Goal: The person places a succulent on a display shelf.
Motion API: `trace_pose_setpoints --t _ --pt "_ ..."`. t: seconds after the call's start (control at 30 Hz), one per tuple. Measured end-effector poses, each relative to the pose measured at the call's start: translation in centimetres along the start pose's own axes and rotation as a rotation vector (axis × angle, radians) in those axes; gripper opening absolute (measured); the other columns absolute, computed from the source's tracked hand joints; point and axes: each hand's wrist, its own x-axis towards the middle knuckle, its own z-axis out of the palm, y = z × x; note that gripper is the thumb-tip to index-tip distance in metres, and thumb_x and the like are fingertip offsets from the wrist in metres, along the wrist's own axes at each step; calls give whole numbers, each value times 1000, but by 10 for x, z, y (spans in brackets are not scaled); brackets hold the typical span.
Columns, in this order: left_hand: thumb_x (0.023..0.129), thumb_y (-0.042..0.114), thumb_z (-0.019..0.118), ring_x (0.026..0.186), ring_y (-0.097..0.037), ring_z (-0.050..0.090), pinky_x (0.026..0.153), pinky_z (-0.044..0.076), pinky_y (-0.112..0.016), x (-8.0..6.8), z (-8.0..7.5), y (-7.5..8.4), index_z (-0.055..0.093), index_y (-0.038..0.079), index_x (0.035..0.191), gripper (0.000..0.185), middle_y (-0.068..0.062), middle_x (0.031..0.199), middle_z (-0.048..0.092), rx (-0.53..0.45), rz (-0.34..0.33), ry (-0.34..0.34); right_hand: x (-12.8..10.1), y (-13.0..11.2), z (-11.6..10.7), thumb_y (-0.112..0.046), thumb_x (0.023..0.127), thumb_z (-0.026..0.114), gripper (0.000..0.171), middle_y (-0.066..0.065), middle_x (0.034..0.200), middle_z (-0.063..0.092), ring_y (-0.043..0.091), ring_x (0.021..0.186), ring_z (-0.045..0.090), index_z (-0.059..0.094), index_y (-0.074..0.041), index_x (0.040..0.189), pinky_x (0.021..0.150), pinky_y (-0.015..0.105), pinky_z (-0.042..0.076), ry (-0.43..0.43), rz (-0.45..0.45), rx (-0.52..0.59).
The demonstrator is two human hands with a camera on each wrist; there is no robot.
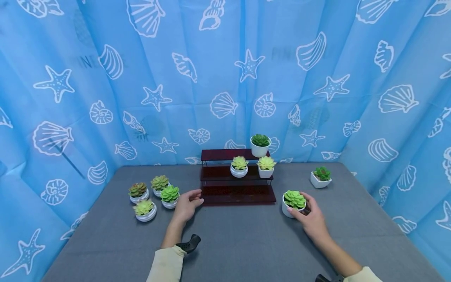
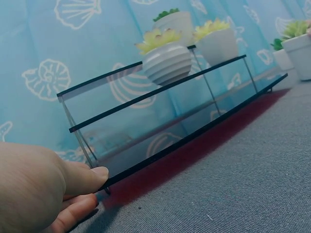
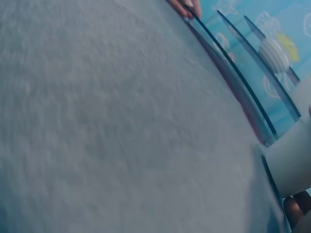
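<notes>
My right hand (image 1: 313, 219) grips a round white pot with a bright green succulent (image 1: 294, 199), thumb at its front and fingers behind. This potted succulent is close to the table, right of a dark red three-tier display stand (image 1: 239, 196). At the stand's left end, my left hand (image 1: 186, 204) pinches the corner of the bottom tier, with its thumb (image 2: 92, 178) at the edge and other fingers lower. A dark green potted succulent (image 1: 260, 145) stands on the top tier. Two yellow-green potted succulents (image 1: 239, 167) are on the middle tier.
Several potted succulents (image 1: 146, 210) in ribbed white pots cluster left of my left hand. At the far right is a small succulent in a squarish white pot (image 1: 320, 178). Grey cloth (image 1: 239, 243) covers the table. A blue shell-patterned curtain (image 1: 211, 78) hangs behind it.
</notes>
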Motion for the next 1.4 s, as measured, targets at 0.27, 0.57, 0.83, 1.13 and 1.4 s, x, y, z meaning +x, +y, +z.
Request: trace_pose_setpoints --t 0.27,0.57,0.83,1.13,1.4 --pt "92 3 65 106 -28 60 88 49 -43 1 1 -2 63 -2 125 34 -15 113 66 -14 18 -4 -2 -12 16 -22 89 73 71 25 141 45 31 125 46 34 -2 145 90 20 43 -40 -44 30" --pt "92 3 66 105 -26 60 87 49 -42 2 2 -2 64 -1 125 34 -14 113 66 -5 14 -2 1 -24 29 -24 86 77 74 26 141 46 33 130 42 35 0 142 102 50 33 -50 -68 3" --pt "92 2 65 105 -27 59 89 49 -43 2 1 -2 63 -2 125 34 -15 113 66 -14 17 -3 8 -31 38 -23 85 78 72 25 140 48 34 128 45 38 1 139 98 51 38 -55 -91 6" --pt "92 2 64 106 -27 59 88 49 -43 1 1 -3 62 -2 126 34 -15 114 66 -10 31 -8 15 -34 52 -21 83 79 70 23 137 49 36 126 47 40 1 138 98 51 40 -63 -105 9" --pt "92 2 65 106 -28 59 88 49 -43 0 0 -3 62 -2 126 34 -15 114 66 -1 23 2 24 -38 64 -22 84 79 68 22 136 50 35 126 47 43 1 137 101 51 38 -55 -114 3"
